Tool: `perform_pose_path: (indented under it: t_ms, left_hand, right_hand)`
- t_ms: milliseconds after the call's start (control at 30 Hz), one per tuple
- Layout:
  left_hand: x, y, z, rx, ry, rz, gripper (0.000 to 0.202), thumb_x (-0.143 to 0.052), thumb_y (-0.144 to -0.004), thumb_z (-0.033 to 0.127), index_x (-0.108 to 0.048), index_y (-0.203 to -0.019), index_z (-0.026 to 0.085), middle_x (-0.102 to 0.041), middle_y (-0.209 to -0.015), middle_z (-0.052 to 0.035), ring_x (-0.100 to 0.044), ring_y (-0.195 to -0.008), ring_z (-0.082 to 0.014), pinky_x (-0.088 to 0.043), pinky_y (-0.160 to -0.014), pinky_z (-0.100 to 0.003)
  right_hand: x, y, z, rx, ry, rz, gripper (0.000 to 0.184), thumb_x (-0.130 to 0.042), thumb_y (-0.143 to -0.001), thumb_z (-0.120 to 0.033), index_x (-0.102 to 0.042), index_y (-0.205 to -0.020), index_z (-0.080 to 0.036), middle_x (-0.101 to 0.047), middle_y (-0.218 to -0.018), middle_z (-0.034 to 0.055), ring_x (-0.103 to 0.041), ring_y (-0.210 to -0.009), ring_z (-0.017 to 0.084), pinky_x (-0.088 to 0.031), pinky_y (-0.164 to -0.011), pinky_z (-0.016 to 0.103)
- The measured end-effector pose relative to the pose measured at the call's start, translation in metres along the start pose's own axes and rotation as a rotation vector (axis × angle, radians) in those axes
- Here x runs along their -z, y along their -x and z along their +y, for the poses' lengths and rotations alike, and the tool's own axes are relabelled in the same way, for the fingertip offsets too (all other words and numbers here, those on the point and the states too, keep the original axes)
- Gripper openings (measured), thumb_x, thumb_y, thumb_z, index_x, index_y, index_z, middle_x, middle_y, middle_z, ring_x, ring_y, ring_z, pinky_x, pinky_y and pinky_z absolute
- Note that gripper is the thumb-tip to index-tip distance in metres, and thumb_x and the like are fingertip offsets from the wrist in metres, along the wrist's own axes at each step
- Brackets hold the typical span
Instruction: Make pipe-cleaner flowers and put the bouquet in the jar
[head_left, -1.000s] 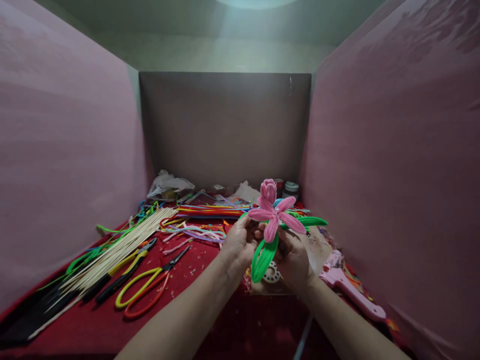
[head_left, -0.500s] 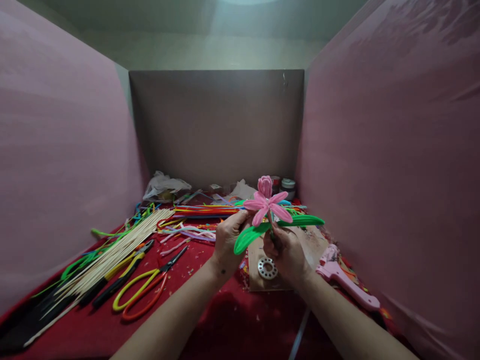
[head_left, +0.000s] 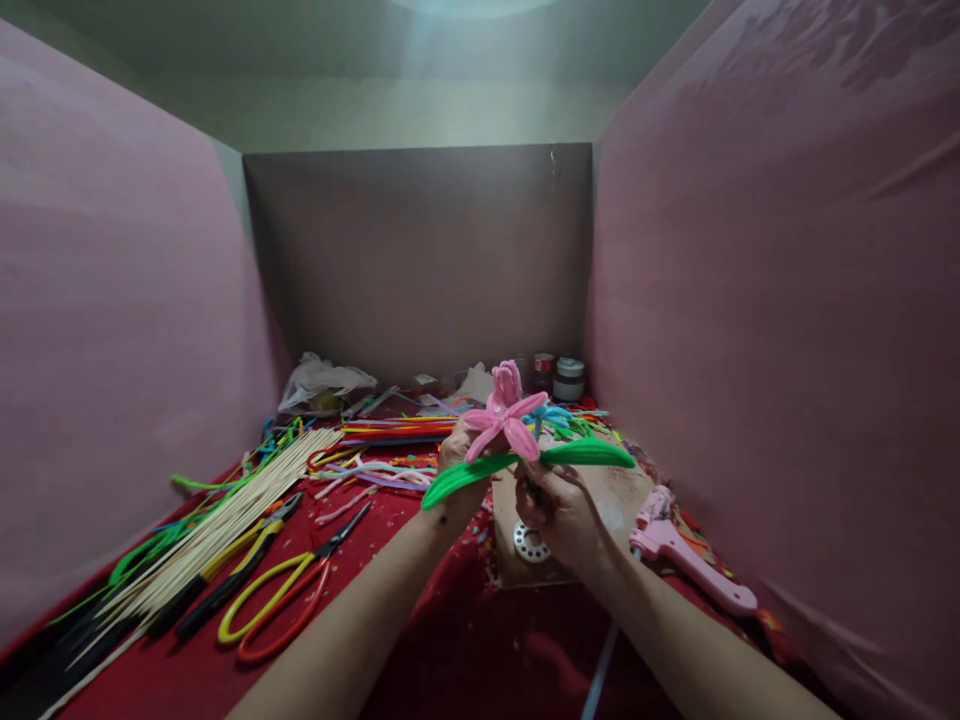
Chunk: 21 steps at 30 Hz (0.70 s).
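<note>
A pink pipe-cleaner flower [head_left: 504, 420] with spread petals and an upright pink bud [head_left: 507, 380] is held up over the table. Two long green leaves [head_left: 589, 453] stick out to either side below the petals. My right hand [head_left: 559, 505] is closed around the stem just under the leaves. Behind the left petals and the left leaf is my left hand [head_left: 459, 465], close to the flower, its fingers mostly hidden. Beneath my right hand lies a board [head_left: 517, 572] with a white ring full of holes [head_left: 529, 543].
To the left lie bamboo sticks [head_left: 225, 520], pliers [head_left: 259, 545] and red-and-yellow-handled scissors [head_left: 300, 590]. A pink glue gun [head_left: 694, 560] rests on the right. Behind are colored pipe cleaners [head_left: 397, 430], a plastic bag [head_left: 322, 380] and a jar [head_left: 569, 380]. Pink side walls enclose the table.
The flower has tilted and turned leftward, and its left leaf now crosses in front of my left wrist. A blue flower behind it has come into sight. The view has shifted slightly.
</note>
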<state>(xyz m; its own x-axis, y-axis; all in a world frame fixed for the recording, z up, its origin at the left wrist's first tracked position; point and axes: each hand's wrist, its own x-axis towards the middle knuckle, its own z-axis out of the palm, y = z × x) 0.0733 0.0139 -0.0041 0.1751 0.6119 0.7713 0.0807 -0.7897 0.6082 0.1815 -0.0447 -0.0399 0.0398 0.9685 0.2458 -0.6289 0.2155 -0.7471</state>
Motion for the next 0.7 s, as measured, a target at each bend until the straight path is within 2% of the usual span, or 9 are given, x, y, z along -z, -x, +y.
perform_pose_path:
  t_ms: [67, 167, 233, 367, 400, 467, 567, 700]
  left_hand:
    - [-0.001, 0.000, 0.001, 0.019, 0.025, -0.005, 0.013, -0.059, -0.074, 0.029, -0.064, -0.071, 0.018, -0.060, -0.077, -0.0042, -0.054, -0.076, -0.0180, -0.044, -0.070, -0.029]
    - [0.002, 0.004, 0.006, 0.028, 0.037, 0.021, 0.006, -0.064, -0.070, 0.024, -0.066, -0.072, 0.019, -0.061, -0.083, -0.0051, -0.053, -0.086, -0.0195, -0.042, -0.080, -0.029]
    - [0.005, 0.006, 0.013, 0.083, 0.089, 0.009, 0.003, -0.066, -0.067, 0.021, -0.067, -0.070, 0.020, -0.062, -0.084, -0.0047, -0.052, -0.088, -0.0197, -0.040, -0.084, -0.029]
    - [0.011, 0.008, 0.028, 0.291, 0.297, -0.246, 0.009, -0.067, -0.066, 0.021, -0.066, -0.074, 0.018, -0.062, -0.079, -0.0021, -0.053, -0.076, -0.0172, -0.043, -0.073, -0.026]
    - [0.011, 0.008, 0.031, 0.321, 0.306, -0.275, 0.009, -0.066, -0.066, 0.022, -0.066, -0.074, 0.018, -0.061, -0.076, -0.0010, -0.052, -0.071, -0.0158, -0.043, -0.069, -0.025]
    - [0.012, 0.006, 0.034, 0.341, 0.254, -0.249, 0.005, -0.068, -0.064, 0.021, -0.064, -0.066, 0.018, -0.057, -0.066, 0.0010, -0.048, -0.063, -0.0134, -0.040, -0.061, -0.022]
    - [0.009, 0.005, 0.036, 0.337, 0.161, -0.157, 0.014, -0.072, -0.056, 0.016, -0.058, -0.053, 0.019, -0.051, -0.058, 0.0016, -0.045, -0.061, -0.0129, -0.036, -0.057, -0.020]
    - [0.000, 0.011, 0.034, 0.382, 0.140, -0.028, 0.018, -0.074, -0.054, 0.019, -0.056, -0.052, 0.020, -0.048, -0.054, 0.0015, -0.046, -0.062, -0.0138, -0.037, -0.057, -0.021]
  right_hand:
    - [0.000, 0.000, 0.000, 0.006, 0.008, -0.002, 0.029, -0.067, -0.070, -0.038, -0.054, -0.061, -0.013, -0.042, -0.041, -0.0055, -0.027, -0.033, 0.002, -0.013, -0.037, 0.020]
    - [0.002, -0.001, -0.001, 0.008, -0.002, 0.002, 0.028, -0.067, -0.070, -0.036, -0.054, -0.062, -0.013, -0.041, -0.042, -0.0058, -0.027, -0.034, 0.002, -0.013, -0.038, 0.020]
    - [0.002, -0.002, -0.002, 0.008, -0.015, 0.002, 0.027, -0.066, -0.071, -0.037, -0.055, -0.064, -0.014, -0.040, -0.042, -0.0061, -0.027, -0.035, 0.003, -0.013, -0.038, 0.020]
    - [0.002, -0.002, -0.003, -0.003, -0.007, 0.021, 0.029, -0.066, -0.069, -0.038, -0.051, -0.062, -0.015, -0.041, -0.043, -0.0061, -0.027, -0.035, 0.003, -0.013, -0.038, 0.020]
    - [0.002, -0.002, -0.003, -0.010, -0.004, 0.024, 0.030, -0.067, -0.068, -0.038, -0.050, -0.060, -0.015, -0.041, -0.043, -0.0061, -0.027, -0.035, 0.003, -0.012, -0.038, 0.020]
    - [0.001, -0.001, -0.002, -0.031, -0.011, 0.016, 0.031, -0.068, -0.067, -0.038, -0.048, -0.059, -0.015, -0.040, -0.043, -0.0063, -0.026, -0.035, 0.003, -0.012, -0.038, 0.020]
    - [-0.001, 0.001, -0.001, -0.113, -0.076, -0.002, 0.031, -0.069, -0.066, -0.038, -0.047, -0.062, -0.016, -0.038, -0.044, -0.0079, -0.022, -0.035, 0.002, -0.010, -0.038, 0.019]
    - [-0.007, 0.003, -0.003, -0.212, -0.163, 0.023, 0.037, -0.073, -0.060, -0.037, -0.041, -0.061, -0.018, -0.033, -0.042, -0.0103, -0.016, -0.035, 0.002, -0.006, -0.038, 0.019]
